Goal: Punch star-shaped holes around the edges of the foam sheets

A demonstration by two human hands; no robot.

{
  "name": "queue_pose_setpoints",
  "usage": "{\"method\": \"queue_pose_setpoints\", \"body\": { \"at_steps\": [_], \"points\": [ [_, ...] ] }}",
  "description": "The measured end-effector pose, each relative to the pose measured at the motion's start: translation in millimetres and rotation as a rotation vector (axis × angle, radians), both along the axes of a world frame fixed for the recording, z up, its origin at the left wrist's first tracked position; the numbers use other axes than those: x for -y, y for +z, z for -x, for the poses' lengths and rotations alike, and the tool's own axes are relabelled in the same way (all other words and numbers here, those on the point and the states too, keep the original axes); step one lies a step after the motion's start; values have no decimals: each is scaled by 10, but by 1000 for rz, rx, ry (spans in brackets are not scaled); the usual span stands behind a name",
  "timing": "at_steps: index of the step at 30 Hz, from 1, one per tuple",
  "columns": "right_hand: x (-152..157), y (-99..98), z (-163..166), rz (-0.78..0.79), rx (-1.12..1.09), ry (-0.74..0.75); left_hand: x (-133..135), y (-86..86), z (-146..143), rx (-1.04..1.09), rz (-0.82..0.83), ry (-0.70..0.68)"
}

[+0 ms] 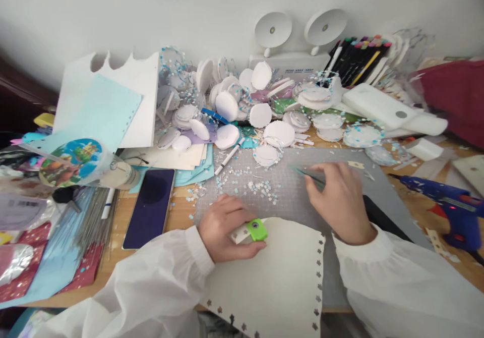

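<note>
My left hand (pixel 223 227) is closed around a small green paper punch (pixel 257 229) at the upper left edge of a cream sheet (pixel 272 277) whose right and lower edges carry small punched star holes. My right hand (pixel 340 199) is closed on thin greenish tweezers (pixel 308 174), their tip pointing left over the grey cutting mat (pixel 287 186). Small white and blue punched bits (pixel 257 186) lie scattered on the mat between my hands. Both my sleeves are white.
A dark phone (pixel 149 207) lies left of the mat. White round discs (pixel 260 116) are piled at the back. A blue glue gun (pixel 449 202) rests at right. Markers (pixel 359 58), a white lamp (pixel 298 35), a cartoon-printed cup (pixel 71 161) and papers (pixel 102 106) crowd the desk.
</note>
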State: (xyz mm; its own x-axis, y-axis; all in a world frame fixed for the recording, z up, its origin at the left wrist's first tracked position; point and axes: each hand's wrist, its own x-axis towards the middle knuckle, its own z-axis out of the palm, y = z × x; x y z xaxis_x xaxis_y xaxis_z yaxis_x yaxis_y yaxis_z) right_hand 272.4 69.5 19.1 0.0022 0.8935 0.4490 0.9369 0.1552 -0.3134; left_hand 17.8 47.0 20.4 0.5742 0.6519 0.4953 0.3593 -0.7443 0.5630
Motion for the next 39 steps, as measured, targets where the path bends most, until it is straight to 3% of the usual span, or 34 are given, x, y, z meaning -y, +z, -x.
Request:
{"method": "queue_pose_setpoints", "body": {
  "at_steps": [3,6,8,12,18,29,39],
  "points": [
    [130,177,126,-79,-119,254,5,-18,5,42,97,-10],
    [313,283,369,78,-173,697,11,0,4,78,218,-29],
    [394,257,519,160,-140,845,8,19,6,109,286,-40],
    [401,135,646,170,-278,858,-9,30,34,182,371,-87],
    [329,163,565,333,-505,874,-17,-23,67,134,203,-99],
    [302,70,454,458,-583,846,1,12,57,135,263,-64],
    [310,11,432,425,-565,812,-7,-23,71,146,269,-112]
  ]
}}
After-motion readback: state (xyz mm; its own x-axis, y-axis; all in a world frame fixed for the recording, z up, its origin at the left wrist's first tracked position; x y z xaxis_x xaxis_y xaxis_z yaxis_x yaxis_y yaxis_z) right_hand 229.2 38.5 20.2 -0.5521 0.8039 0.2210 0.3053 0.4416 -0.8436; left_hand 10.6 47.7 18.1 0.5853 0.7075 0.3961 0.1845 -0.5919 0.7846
